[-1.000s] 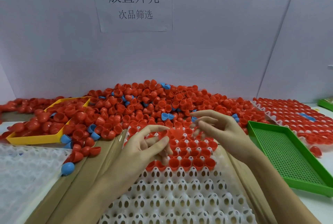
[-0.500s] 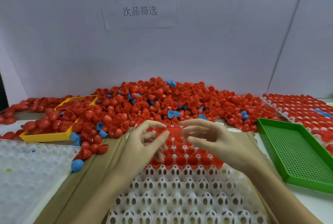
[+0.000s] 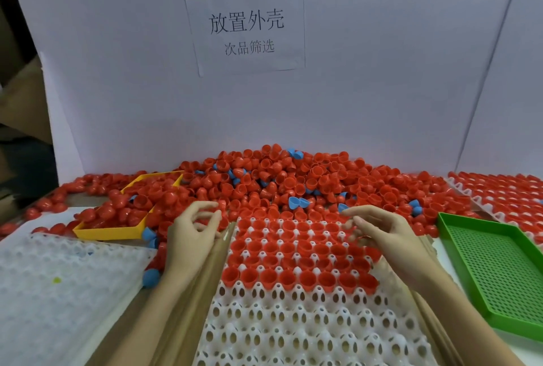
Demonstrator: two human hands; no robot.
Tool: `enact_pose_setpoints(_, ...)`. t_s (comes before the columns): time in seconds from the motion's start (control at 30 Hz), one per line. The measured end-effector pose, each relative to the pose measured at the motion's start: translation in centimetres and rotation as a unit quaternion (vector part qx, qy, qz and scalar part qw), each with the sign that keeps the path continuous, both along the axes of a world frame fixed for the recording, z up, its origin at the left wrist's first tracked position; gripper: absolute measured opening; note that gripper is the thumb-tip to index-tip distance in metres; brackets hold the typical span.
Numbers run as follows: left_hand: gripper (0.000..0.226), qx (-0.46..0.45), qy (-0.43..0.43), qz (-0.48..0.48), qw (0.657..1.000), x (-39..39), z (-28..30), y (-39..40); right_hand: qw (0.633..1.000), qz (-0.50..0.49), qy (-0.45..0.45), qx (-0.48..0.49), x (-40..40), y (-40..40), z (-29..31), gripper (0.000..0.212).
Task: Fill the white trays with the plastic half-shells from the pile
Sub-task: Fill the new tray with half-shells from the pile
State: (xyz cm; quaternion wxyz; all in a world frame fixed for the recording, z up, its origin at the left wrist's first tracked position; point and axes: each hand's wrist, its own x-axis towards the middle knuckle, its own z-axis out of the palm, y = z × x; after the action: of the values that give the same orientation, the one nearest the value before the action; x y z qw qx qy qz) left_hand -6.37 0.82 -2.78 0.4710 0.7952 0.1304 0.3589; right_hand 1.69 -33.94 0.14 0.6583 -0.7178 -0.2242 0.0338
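Observation:
A big pile of red half-shells (image 3: 293, 180), with a few blue ones (image 3: 298, 202) mixed in, lies against the back wall. In front of me sits a white tray (image 3: 293, 324); its far rows hold red shells (image 3: 293, 251) standing mouth up, and its near rows are bare. My left hand (image 3: 194, 236) is at the tray's far left corner, thumb and forefinger apart at the edge of the pile. My right hand (image 3: 385, 236) hovers over the tray's right side, fingers spread. I see nothing held in either hand.
A yellow tray (image 3: 108, 232) half buried in red shells sits at the left. A stack of white trays (image 3: 58, 292) lies near left, a green perforated tray (image 3: 493, 271) at the right, and a filled tray (image 3: 505, 192) behind it. Cardboard (image 3: 188, 292) lies under the tray.
Both hands were close together over the tray's filled rows. They have moved apart, the left toward the pile's left edge and the right toward the tray's right side. The view has tilted upward.

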Motion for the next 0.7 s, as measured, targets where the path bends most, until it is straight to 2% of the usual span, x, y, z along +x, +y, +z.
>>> enact_pose_setpoints(0.13, 0.019, 0.151, 0.053, 0.029, 0.987, 2.3, 0.1, -1.5, 0.999, -0.021, 0.018, 0.019, 0.6, -0.4, -0.4, 0.03)
enact_pose_setpoints(0.23, 0.031, 0.247, 0.13, 0.066, 0.958, 5.1, 0.7, -0.9, 0.999, -0.028, 0.029, 0.027, 0.9, -0.5, -0.6, 0.032)
enact_pose_setpoints(0.3, 0.032, 0.288, 0.19, 0.076, 0.935, 6.5, 1.3, 0.1, 0.999, -0.032, 0.032, 0.029, 1.0, -0.5, -0.8, 0.032)
enact_pose_setpoints(0.37, 0.026, 0.295, 0.212, 0.069, 0.929, 7.3, 1.8, 0.9, 0.998, -0.036, 0.031, 0.036, 1.1, -0.4, -0.8, 0.032)
enact_pose_setpoints(0.47, 0.023, 0.233, 0.111, 0.062, 0.964, 7.1, 2.5, 0.4, 0.998, -0.042, 0.02, 0.05, 1.4, -0.7, -0.5, 0.031)
enact_pose_setpoints(0.57, 0.022, 0.086, 0.015, -0.021, 0.996, 5.5, 3.5, -2.6, 0.998, -0.035, 0.015, 0.054, 1.2, -0.8, -0.2, 0.031)
enact_pose_setpoints(0.63, 0.023, 0.001, 0.003, -0.114, 0.993, 3.6, 3.7, -4.7, 0.998, -0.028, 0.004, 0.051, 0.6, -0.7, 0.2, 0.03)
enact_pose_setpoints(0.7, 0.023, -0.058, 0.001, -0.205, 0.977, 1.5, 3.7, -6.6, 0.998, -0.012, -0.018, 0.055, -0.4, -0.5, 0.8, 0.026)
